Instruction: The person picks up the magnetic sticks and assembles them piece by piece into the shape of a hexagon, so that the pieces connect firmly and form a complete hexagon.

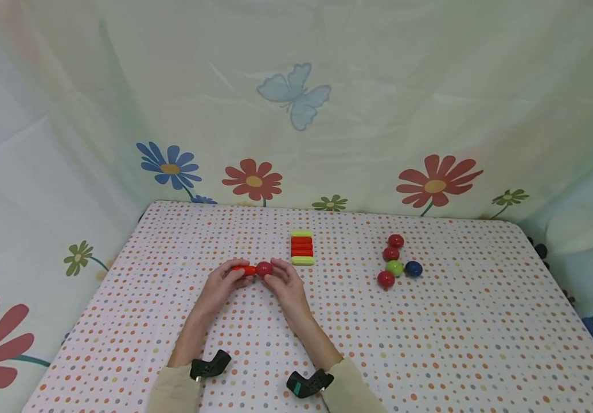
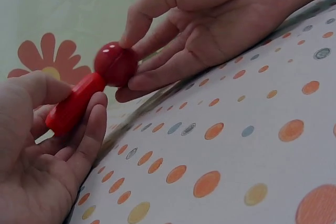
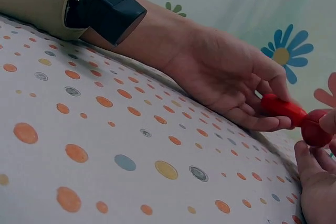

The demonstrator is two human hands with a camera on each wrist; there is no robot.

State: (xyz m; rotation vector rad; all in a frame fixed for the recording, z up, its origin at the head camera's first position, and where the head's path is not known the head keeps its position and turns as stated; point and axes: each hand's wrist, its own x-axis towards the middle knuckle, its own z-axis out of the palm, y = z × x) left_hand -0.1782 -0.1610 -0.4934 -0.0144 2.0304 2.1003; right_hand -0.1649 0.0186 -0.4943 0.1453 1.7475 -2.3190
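My left hand [image 1: 220,288] grips a bright red, tapered handle-like stick [image 1: 246,269] between thumb and fingers. The thumb and fingers of my right hand [image 1: 289,291] pinch a shiny dark red ball [image 1: 264,268]. In the left wrist view, the narrow end of the stick [image 2: 76,106] meets the ball [image 2: 116,64], so the two line up end to end. The right wrist view shows the same pair, with the left hand [image 3: 226,77] round the stick [image 3: 283,109]. Both hands are low over the dotted tabletop, left of its middle.
Just beyond the right hand lies a stack-like row of red sticks [image 1: 301,247] with a yellow-green stick [image 1: 303,260] at each end. Farther right sit several red balls [image 1: 386,279], a green ball [image 1: 394,268] and a blue ball [image 1: 413,269]. A flowered curtain [image 1: 358,143] hangs behind the dotted table [image 1: 456,321].
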